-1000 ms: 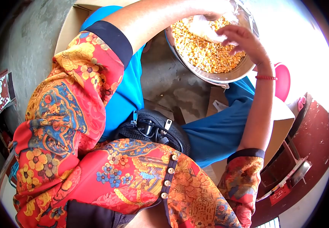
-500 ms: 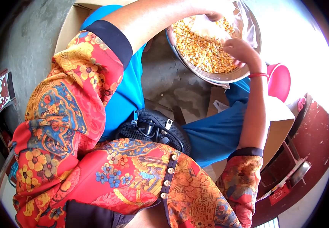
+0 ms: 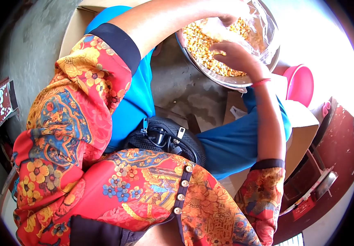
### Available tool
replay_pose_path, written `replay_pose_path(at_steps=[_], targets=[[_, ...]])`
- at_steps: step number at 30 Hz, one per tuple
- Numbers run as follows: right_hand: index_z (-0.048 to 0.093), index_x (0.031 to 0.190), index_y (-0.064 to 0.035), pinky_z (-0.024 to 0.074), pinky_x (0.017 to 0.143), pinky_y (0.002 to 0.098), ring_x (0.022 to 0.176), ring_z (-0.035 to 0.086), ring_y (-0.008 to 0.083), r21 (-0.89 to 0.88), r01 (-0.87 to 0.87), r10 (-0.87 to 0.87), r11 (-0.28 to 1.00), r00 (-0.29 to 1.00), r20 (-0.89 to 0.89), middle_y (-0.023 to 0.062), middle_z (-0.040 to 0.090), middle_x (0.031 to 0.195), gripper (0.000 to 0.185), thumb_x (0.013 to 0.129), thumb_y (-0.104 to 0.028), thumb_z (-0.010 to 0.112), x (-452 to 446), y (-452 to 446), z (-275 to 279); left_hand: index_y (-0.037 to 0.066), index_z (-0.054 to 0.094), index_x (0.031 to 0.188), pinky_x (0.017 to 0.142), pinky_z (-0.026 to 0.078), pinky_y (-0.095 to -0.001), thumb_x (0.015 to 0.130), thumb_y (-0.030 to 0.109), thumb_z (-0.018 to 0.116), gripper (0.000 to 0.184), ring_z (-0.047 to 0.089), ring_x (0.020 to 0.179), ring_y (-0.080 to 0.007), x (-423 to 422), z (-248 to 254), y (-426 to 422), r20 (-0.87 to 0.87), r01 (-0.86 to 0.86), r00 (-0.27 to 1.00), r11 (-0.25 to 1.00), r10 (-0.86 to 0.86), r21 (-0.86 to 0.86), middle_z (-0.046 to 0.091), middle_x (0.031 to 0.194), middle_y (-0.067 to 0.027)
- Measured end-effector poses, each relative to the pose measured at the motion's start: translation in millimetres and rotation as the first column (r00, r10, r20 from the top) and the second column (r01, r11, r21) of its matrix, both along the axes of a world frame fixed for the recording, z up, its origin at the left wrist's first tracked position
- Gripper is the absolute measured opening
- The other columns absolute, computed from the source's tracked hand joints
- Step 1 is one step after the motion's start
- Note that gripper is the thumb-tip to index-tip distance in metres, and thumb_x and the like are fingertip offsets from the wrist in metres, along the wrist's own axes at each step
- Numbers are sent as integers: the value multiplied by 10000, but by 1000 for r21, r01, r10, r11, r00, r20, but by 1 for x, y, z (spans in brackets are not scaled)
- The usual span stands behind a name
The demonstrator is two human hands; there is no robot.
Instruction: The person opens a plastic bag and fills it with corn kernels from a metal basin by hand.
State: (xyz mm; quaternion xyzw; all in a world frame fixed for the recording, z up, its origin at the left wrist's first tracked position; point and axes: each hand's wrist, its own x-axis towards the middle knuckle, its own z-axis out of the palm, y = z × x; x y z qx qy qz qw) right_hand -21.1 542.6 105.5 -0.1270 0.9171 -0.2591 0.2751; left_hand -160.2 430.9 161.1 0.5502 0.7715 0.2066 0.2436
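Observation:
A bucket stands at the top of the view, holding yellow corn kernels and a clear plastic bag. My left hand reaches over the bucket from the left and is closed on the bag; bright light washes out part of its fingers. Below it, my right hand, with a red band at the wrist, hovers over the kernels close to the bag. Its fingers point left with a gap between them, and nothing shows in them.
A pink tub stands right of the bucket. Cardboard lies beside my right leg, and more cardboard is behind my left knee. A black mesh pouch with cables rests in my lap. Grey floor shows between my legs.
My right hand has moved left across the kernels, and its fingers have come apart. The bag's loose part now spreads further over the bucket's right side. The left hand has barely shifted.

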Motion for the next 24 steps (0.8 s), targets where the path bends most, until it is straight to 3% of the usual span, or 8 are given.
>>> replay_pose_path(at_steps=[1, 2, 6, 11, 13, 15, 17, 24], targets=[[562, 1138, -109, 463, 813, 366, 900, 588, 280, 143, -90, 118, 986, 972, -203, 123, 584, 1038, 325, 835, -227, 548, 5, -4, -27, -16, 619, 856, 577, 488, -391, 719, 42, 520, 179, 630, 711, -283, 0, 1, 0, 1, 2, 1000, 1000, -2, 0, 626, 768, -200], [490, 1223, -140, 403, 894, 426, 1010, 523, 362, 79, -23, 32, 997, 993, -115, 174, 510, 1138, 409, 828, -230, 546, 6, -7, -50, -23, 621, 839, 572, 486, -392, 697, 28, 539, 172, 630, 709, -286, 0, 1, -2, -25, 41, 999, 999, -41, 20, 625, 764, -203], [473, 1200, -132, 425, 839, 434, 958, 543, 354, 214, 12, 3, 977, 998, -69, 186, 472, 1135, 383, 833, -225, 530, 15, -24, -52, -38, 627, 806, 570, 487, -392, 633, -8, 589, 179, 631, 706, -293, -1, -2, 1, -7, -18, 1000, 999, 17, -46, 625, 757, -211], [585, 1066, -104, 459, 796, 432, 910, 587, 344, 165, -133, 109, 977, 983, 147, 157, 610, 960, 295, 785, -191, 554, 13, -8, -80, -40, 632, 800, 575, 492, -388, 605, -38, 606, 197, 634, 701, -290, -3, -4, 4, -14, 14, 1000, 998, -15, -58, 628, 753, -210], [621, 979, -75, 489, 723, 385, 814, 622, 301, 15, 24, -26, 1000, 984, 177, 130, 629, 817, 228, 783, -166, 549, 9, -4, -59, -40, 633, 796, 576, 494, -386, 597, -44, 612, 200, 634, 699, -288, -3, -5, 5, -43, 32, 998, 998, -35, -57, 628, 753, -211], [625, 950, -57, 511, 607, 334, 703, 632, 229, -37, 224, -172, 974, 836, 521, 99, 628, 807, 201, 788, -144, 546, 4, 6, -53, -34, 635, 805, 582, 497, -384, 589, -46, 625, 217, 633, 707, -283, -2, -3, 5, -44, 15, 999, 996, -19, -92, 631, 768, -203], [615, 931, -54, 486, 478, 247, 604, 557, 95, -128, 210, -91, 969, 790, 606, 19, 579, 721, 161, 823, -152, 548, -1, 16, -45, -29, 632, 832, 586, 499, -383, 610, -35, 618, 223, 633, 714, -280, -2, -2, 4, -63, 26, 998, 996, -31, -86, 632, 778, -199], [625, 941, -68, 424, 447, 181, 567, 521, 29, -328, 306, -119, 894, 866, 485, -18, 578, 725, 160, 846, -174, 551, -18, 24, 52, 3, 609, 943, 598, 503, -376, 726, 19, 543, 228, 634, 742, -272, -2, 0, 2, 31, -21, 999, 999, 22, -26, 631, 823, -196]])
